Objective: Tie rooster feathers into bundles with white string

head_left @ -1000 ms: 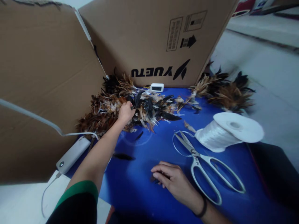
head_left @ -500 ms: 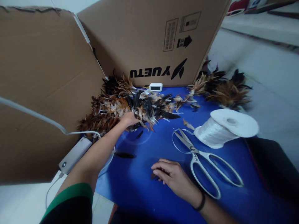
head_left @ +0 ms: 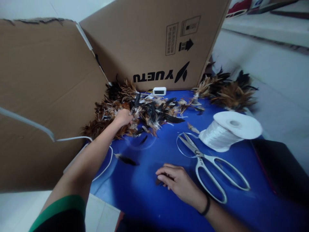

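A large heap of brown, black and white feathers lies along the back of the blue table. My left hand reaches into its left part, fingers curled downward. Its fingertips are buried among the plumes, so what they pinch is hidden. Nearer to me, my right hand rests just above the tabletop, closed around small dark brown feathers that poke out under the thumb. Silver scissors lie to the right of that hand with their blades slightly apart. Behind them is a spool of shiny white ribbon, its loose end looping by the blades.
Two cardboard panels stand behind and left of the table. A small white digital display sits at the back. More feathers lie at the far right. A white cable and single dark feather are near my left forearm.
My left hand has moved left and slightly back within the feather heap. My right hand stays in place with the feathers. The view has shifted slightly.
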Action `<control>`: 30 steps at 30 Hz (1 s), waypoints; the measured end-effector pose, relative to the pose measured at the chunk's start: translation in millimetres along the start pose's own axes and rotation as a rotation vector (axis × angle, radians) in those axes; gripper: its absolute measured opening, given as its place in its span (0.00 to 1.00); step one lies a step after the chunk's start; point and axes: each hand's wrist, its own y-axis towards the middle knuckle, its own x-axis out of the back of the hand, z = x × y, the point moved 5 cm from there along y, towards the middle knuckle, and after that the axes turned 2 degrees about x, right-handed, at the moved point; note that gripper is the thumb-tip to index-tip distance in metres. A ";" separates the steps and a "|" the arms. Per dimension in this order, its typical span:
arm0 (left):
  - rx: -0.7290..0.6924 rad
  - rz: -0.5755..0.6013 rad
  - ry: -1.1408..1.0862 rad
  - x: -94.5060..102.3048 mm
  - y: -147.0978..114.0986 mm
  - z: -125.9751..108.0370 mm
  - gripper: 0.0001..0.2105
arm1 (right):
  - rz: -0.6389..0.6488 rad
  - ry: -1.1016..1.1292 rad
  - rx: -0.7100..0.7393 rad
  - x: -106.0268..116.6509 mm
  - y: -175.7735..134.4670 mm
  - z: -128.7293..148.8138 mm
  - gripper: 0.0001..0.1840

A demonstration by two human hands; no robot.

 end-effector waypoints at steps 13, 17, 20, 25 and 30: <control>-0.388 -0.057 0.236 -41.4 -74.0 -41.8 0.14 | -0.022 0.060 -0.015 1.4 -0.2 -0.7 0.09; -0.299 -0.183 -0.005 -19.0 -67.1 -19.7 0.13 | -0.059 0.172 -0.043 4.5 2.0 -4.5 0.10; -0.260 -0.237 -0.128 -14.0 -67.0 -1.8 0.11 | -0.096 0.294 -0.114 8.0 4.3 -9.9 0.14; -0.263 -0.213 -0.141 -19.4 -80.5 33.3 0.10 | -0.141 0.410 -0.191 14.1 6.1 -13.7 0.19; -0.217 -0.299 -0.115 -14.2 -93.8 65.5 0.10 | -0.203 0.229 -0.150 21.2 24.8 5.7 0.13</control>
